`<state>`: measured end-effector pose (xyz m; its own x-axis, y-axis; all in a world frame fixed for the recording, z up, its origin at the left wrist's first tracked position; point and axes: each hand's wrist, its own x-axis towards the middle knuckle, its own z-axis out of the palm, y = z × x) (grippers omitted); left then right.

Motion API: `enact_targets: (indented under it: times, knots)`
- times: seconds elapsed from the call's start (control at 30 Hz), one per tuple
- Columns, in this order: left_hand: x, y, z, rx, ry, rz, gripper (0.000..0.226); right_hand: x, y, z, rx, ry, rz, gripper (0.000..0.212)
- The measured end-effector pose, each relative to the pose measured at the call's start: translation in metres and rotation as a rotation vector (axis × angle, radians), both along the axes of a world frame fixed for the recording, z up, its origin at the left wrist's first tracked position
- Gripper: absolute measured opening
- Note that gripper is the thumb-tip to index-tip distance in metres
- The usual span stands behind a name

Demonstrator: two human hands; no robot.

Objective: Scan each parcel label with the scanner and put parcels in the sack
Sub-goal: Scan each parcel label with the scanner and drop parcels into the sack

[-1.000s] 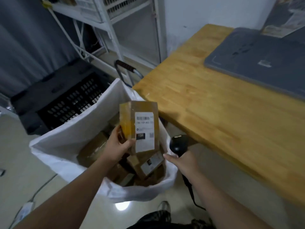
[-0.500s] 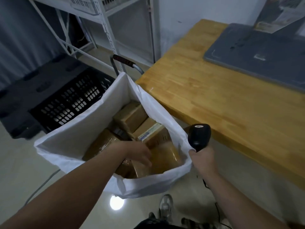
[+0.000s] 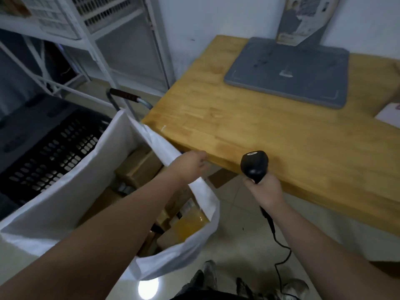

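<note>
"What's around you, and what's in the way?"

"The wooden worktop (image 3: pixel 259 131) fills the view from 1 to 4 o'clock, with a grey mat (image 3: pixel 287 72) on it at 1 and something white (image 3: pixel 389 114) at its 3 o'clock edge. A white rack (image 3: pixel 93 40) stands at 11, a black crate (image 3: pixel 49 152) at 9, and a trolley handle (image 3: pixel 125 97) rises between the crate and the worktop's corner."

"Any room to move?"

"The worktop's near edge runs just past my knuckles. There is bare floor at 5 o'clock, where the scanner's cable (image 3: pixel 279 245) trails."

"And your hands?"

"My right hand (image 3: pixel 263 191) grips the scanner (image 3: pixel 254 164) upright at the worktop's edge. My left hand (image 3: pixel 191 167) is over the sack's far rim. It's blurred, so I cannot tell whether it pinches the cloth."

"The sack?"

"The white sack (image 3: pixel 65 204) gapes at 8 o'clock, with brown parcels (image 3: pixel 138 167) inside and a yellow one (image 3: pixel 190 224) nearest me."
</note>
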<state>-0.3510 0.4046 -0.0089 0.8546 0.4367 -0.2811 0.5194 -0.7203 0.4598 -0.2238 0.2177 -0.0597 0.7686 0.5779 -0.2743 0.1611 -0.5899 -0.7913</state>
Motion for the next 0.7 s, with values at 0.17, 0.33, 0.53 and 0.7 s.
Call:
enact_targets:
  times: [0.17, 0.33, 0.53, 0.7]
  knots:
    - [0.071, -0.032, 0.015, 0.041, -0.06, -0.04, 0.04, 0.063, -0.044, 0.018, -0.014, 0.022, -0.125, 0.032]
    - [0.163, -0.082, 0.024, 0.054, -0.117, -0.144, 0.041, 0.134, -0.108, 0.041, 0.038, -0.004, -0.28, 0.011]
    - [0.279, -0.168, 0.025, -0.061, -0.119, -0.252, 0.044, 0.23, -0.199, 0.062, 0.075, -0.086, -0.439, 0.012]
    - [0.355, -0.233, 0.027, -0.19, -0.139, -0.262, 0.045, 0.296, -0.266, 0.087, 0.079, -0.09, -0.535, 0.013]
